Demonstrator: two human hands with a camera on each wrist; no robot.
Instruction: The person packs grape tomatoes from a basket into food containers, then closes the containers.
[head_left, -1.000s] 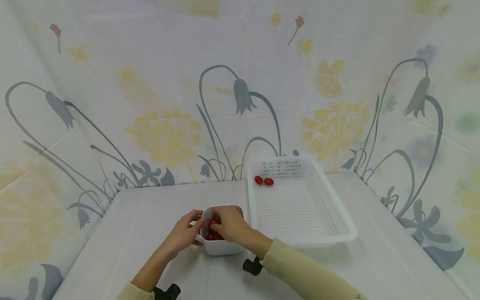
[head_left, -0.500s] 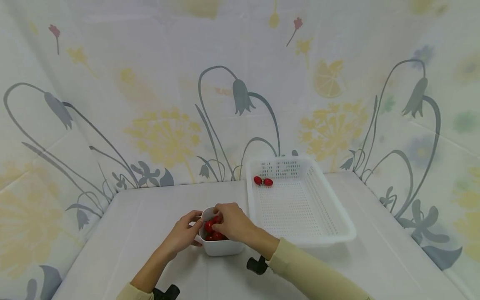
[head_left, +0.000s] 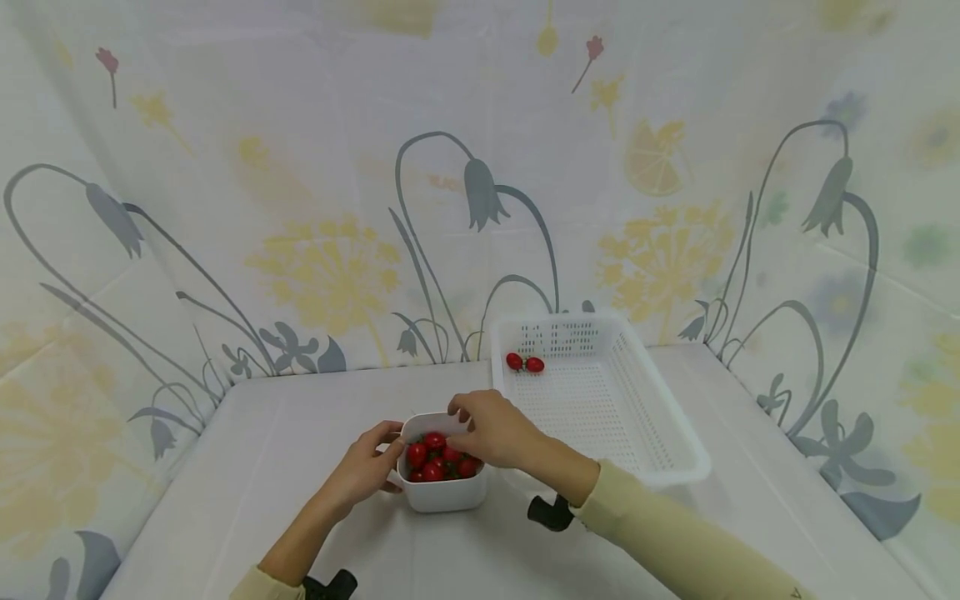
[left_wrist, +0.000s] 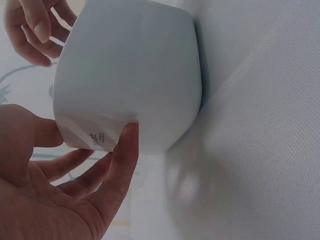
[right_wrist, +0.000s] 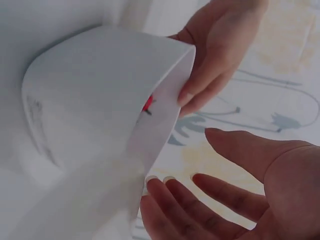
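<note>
A small white square container (head_left: 447,497) stands on the table with several cherry tomatoes (head_left: 432,457) piled inside. At its left side is my left hand (head_left: 363,468), thumb over the rim and fingers along the outer wall, holding it. The left wrist view shows a fingertip (left_wrist: 131,127) against the wall by a small printed mark. My right hand (head_left: 498,427) hovers over the container's right rim, fingers loosely bent and apart, with nothing between them. In the right wrist view one red tomato (right_wrist: 148,103) shows past the rim; the others are hidden.
A large white perforated basket (head_left: 678,417) stands behind and to the right of the container. Two more cherry tomatoes (head_left: 535,365) lie in its far left corner. A white cloth covers the table (head_left: 300,433), and a flower-printed curtain (head_left: 337,125) hangs behind it.
My right hand has come up out of the container and moved right, letting go of the tomatoes, which now show more fully. The left hand stays at the container's side.
</note>
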